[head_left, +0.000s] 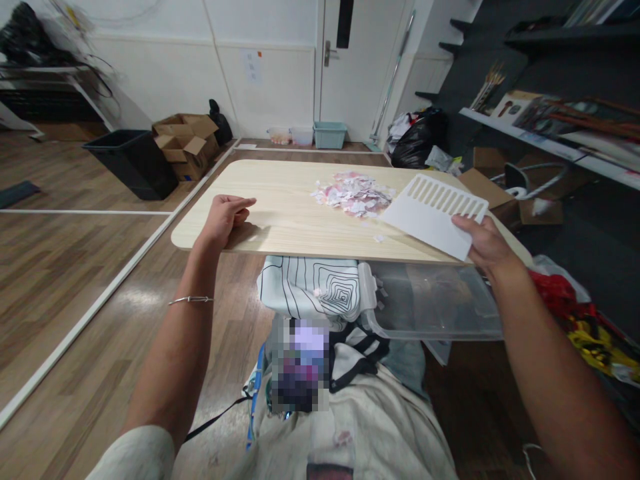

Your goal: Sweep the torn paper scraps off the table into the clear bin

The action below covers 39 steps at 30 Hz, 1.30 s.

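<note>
My right hand [484, 241] grips a flat white plastic scraper [434, 213] with a slotted top edge, held at the right side of a light wooden tabletop [285, 213]. The scraper's left edge lies next to a pile of torn pink and white paper scraps [354, 194] on the board. A few loose scraps lie near the board's front edge. My left hand [223, 218] rests on the board's left front edge, its fingers loosely curled, holding nothing that I can see. A clear plastic bin [430, 301] sits under the board's front right.
A patterned cloth [315, 287] lies below the board. Black bin [135, 162] and cardboard boxes [186, 143] stand on the wooden floor at the left. Shelves [555, 143] with books and brushes run along the right. Black bag [417, 143] and a teal tub [329, 134] near the door.
</note>
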{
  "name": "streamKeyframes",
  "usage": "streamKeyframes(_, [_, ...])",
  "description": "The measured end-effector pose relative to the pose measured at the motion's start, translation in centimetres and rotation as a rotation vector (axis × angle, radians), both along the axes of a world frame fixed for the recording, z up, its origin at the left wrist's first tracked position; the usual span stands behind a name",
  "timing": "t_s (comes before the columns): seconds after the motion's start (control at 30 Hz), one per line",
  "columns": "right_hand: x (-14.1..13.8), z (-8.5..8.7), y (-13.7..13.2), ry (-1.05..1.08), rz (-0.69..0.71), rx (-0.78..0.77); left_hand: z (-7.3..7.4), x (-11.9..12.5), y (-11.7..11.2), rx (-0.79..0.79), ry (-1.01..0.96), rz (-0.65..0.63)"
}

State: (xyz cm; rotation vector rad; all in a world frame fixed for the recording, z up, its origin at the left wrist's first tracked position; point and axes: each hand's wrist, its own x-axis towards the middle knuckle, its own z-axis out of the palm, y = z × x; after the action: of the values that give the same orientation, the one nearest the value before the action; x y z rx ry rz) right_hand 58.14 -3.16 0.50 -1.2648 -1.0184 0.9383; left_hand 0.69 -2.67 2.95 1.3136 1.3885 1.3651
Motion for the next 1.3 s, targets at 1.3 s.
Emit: streamKeyframes(1.3, [0.36, -0.23, -0.2, -0.084, 0.111, 0.065, 0.0, -0.02, 0.07, -0.015, 0.024, 0.013])
